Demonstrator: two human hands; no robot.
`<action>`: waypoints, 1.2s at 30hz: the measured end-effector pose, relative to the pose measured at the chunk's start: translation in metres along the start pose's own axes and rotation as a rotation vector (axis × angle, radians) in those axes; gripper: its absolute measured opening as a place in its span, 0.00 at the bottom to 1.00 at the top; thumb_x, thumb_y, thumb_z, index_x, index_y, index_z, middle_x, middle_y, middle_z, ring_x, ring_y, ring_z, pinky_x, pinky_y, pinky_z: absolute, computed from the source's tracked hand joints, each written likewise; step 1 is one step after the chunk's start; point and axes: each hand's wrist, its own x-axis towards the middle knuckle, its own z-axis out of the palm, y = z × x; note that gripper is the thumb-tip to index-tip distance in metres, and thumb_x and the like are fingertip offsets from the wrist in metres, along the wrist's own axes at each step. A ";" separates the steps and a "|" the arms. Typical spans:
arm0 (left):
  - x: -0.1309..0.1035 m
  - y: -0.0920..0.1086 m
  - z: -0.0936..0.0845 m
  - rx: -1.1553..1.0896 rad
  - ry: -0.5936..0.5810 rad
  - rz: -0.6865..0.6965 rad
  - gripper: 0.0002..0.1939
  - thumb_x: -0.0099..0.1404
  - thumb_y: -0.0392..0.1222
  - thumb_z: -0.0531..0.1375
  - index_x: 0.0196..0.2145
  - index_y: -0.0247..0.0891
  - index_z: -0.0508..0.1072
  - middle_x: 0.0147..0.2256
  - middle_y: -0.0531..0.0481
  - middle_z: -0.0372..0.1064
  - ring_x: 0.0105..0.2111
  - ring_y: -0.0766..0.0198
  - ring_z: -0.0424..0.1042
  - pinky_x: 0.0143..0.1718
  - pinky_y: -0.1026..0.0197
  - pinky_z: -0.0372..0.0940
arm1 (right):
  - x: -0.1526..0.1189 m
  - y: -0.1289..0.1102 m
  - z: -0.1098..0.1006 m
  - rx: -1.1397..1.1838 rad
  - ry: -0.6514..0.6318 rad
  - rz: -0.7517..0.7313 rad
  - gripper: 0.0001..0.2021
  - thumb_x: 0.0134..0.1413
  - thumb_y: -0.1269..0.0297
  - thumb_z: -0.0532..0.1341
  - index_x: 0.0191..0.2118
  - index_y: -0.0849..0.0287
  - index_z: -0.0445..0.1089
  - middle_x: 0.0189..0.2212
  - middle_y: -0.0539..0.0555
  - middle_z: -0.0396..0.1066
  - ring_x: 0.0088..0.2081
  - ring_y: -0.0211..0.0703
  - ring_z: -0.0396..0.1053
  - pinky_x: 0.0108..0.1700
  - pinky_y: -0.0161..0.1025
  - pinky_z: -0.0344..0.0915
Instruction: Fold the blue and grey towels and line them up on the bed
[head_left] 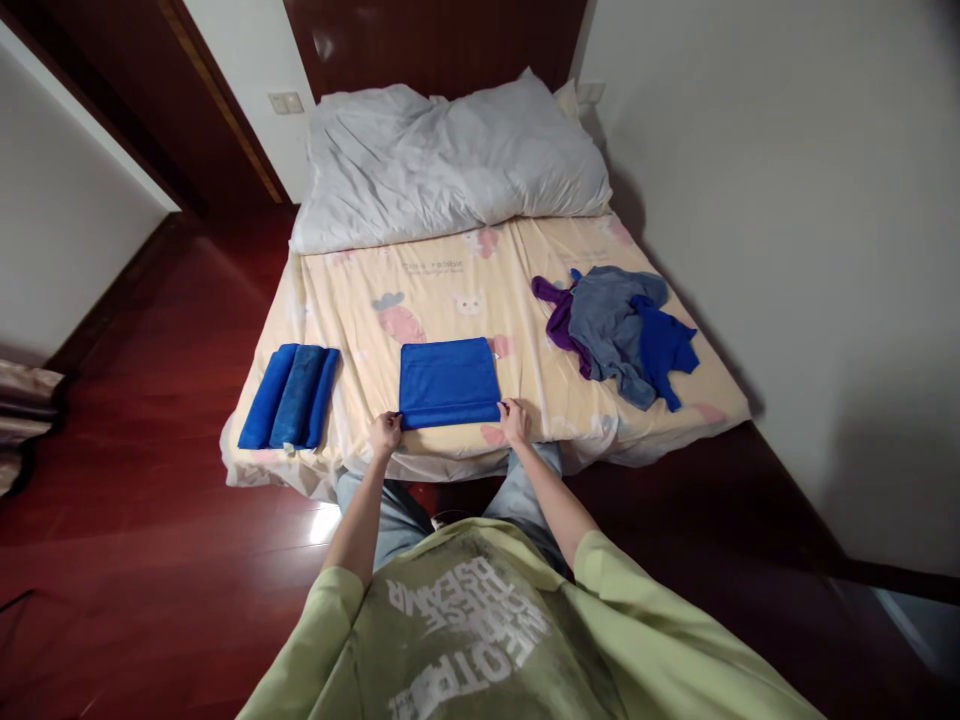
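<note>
A blue towel [448, 375] lies flat on the bed in front of me, its near edge folded over in a narrow strip. My left hand [385, 432] pinches the near left corner of that strip. At the near right corner, my right hand [514, 420] is closed on the cloth in the same way. To the left lie several rolled blue towels [296, 397] side by side near the bed's front edge. On the right is a loose heap of crumpled cloths, with a grey-blue cloth [611, 325], a purple cloth [566, 325] and a bright blue cloth [665, 345].
The bed [360, 300] has a pale yellow sheet with strawberry and carrot-like prints. A large grey-white pillow or folded quilt [457, 165] lies across its head, against a dark wooden headboard [435, 45]. A white wall [810, 230] runs along the right; dark red flooring [150, 560] is on the left.
</note>
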 end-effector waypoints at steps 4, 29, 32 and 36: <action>-0.005 0.000 0.002 0.005 0.030 0.023 0.14 0.70 0.47 0.57 0.42 0.39 0.80 0.43 0.41 0.78 0.42 0.55 0.78 0.46 0.59 0.69 | -0.002 -0.002 0.000 -0.047 0.019 -0.044 0.14 0.71 0.62 0.56 0.50 0.57 0.77 0.51 0.59 0.77 0.44 0.46 0.73 0.42 0.36 0.62; -0.016 -0.009 -0.001 0.240 -0.091 0.627 0.16 0.69 0.32 0.55 0.51 0.41 0.76 0.53 0.39 0.71 0.58 0.49 0.67 0.61 0.46 0.63 | 0.011 0.009 0.001 -0.220 -0.097 -0.541 0.19 0.64 0.77 0.55 0.53 0.55 0.76 0.52 0.62 0.73 0.55 0.54 0.67 0.60 0.50 0.63; -0.020 -0.018 0.001 0.192 -0.116 0.648 0.22 0.67 0.29 0.53 0.56 0.39 0.75 0.57 0.39 0.70 0.61 0.52 0.66 0.65 0.48 0.61 | 0.008 0.021 -0.002 -0.183 -0.186 -0.662 0.23 0.61 0.79 0.55 0.58 0.58 0.75 0.54 0.62 0.73 0.57 0.54 0.67 0.62 0.51 0.62; -0.028 -0.022 0.004 0.161 -0.102 0.635 0.26 0.67 0.30 0.53 0.61 0.37 0.72 0.63 0.38 0.66 0.66 0.52 0.63 0.69 0.49 0.58 | -0.008 0.035 -0.006 -0.107 -0.141 -0.669 0.26 0.62 0.77 0.53 0.64 0.62 0.70 0.62 0.64 0.69 0.63 0.55 0.64 0.68 0.53 0.59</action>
